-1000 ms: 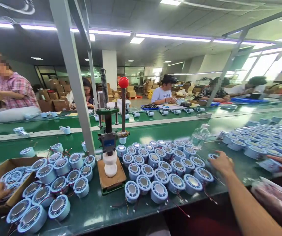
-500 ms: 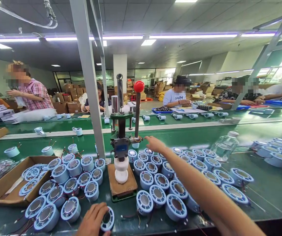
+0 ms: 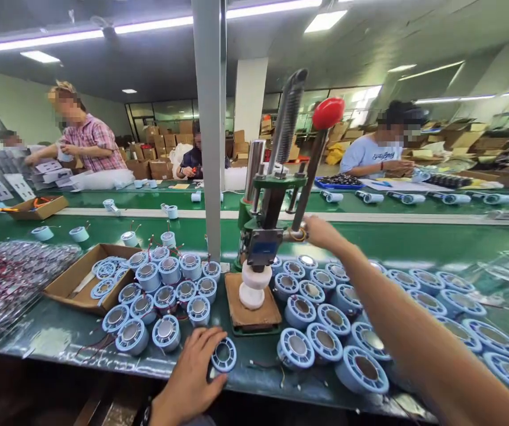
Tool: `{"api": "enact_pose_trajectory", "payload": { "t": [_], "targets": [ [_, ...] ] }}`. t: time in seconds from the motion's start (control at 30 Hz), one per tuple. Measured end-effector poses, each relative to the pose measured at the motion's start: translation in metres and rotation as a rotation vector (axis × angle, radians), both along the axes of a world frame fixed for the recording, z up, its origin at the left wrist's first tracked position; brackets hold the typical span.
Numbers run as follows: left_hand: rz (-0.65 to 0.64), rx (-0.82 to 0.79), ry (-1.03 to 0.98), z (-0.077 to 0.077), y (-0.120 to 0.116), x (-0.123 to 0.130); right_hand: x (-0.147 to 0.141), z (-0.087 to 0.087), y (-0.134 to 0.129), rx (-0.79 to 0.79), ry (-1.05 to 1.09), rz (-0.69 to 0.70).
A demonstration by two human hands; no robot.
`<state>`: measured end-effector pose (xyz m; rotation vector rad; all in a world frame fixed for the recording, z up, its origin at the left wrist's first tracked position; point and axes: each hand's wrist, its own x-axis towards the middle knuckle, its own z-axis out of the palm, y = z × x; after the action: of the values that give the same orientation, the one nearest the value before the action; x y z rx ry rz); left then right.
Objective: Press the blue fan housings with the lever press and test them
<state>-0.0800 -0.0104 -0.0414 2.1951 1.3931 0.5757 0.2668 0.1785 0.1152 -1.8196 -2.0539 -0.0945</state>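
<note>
My left hand (image 3: 196, 368) is curled round the side of a light-blue round housing (image 3: 232, 357) at the bench's front edge. The housing has a slotted rim and a dark middle; my fingers cover its left side. My right hand (image 3: 323, 234) is closed at the hub (image 3: 296, 235) of the press lever, below its red ball knob (image 3: 328, 113). Between my hands stands a green hand press (image 3: 264, 245) with a tall spring. Under its ram, a white round block (image 3: 255, 275) sits over another white piece (image 3: 251, 297) on a brown board (image 3: 254, 322).
Several blue housings with silver discs (image 3: 166, 333) crowd the left, with more (image 3: 296, 348) on the right. A cardboard box (image 3: 74, 296) holds blue rings beside bagged parts (image 3: 10, 284). A grey post (image 3: 208, 136) rises behind. Co-workers sit or stand across the green conveyor (image 3: 183, 223).
My view has turned left, so the press and housings appear shifted. My left hand stays at the same housing, more of it now showing. My right hand remains at the lever hub.
</note>
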Motion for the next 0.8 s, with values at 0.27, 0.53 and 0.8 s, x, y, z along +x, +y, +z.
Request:
{"api": "enact_pose_trajectory", "payload": {
  "t": [0.27, 0.53, 0.8],
  "targets": [
    [0.114, 0.041, -0.005, -0.011, -0.002, 0.013, -0.022, -0.014, -0.203, -0.071, -0.022, 0.639],
    [0.405, 0.196, -0.291, -0.006, -0.017, -0.017, -0.135, -0.086, -0.209, -0.34, 0.161, 0.834],
    [0.523, 0.206, -0.365, 0.009, -0.052, -0.044, -0.152, -0.139, -0.197, -0.127, 0.468, 0.612]
  ]
}}
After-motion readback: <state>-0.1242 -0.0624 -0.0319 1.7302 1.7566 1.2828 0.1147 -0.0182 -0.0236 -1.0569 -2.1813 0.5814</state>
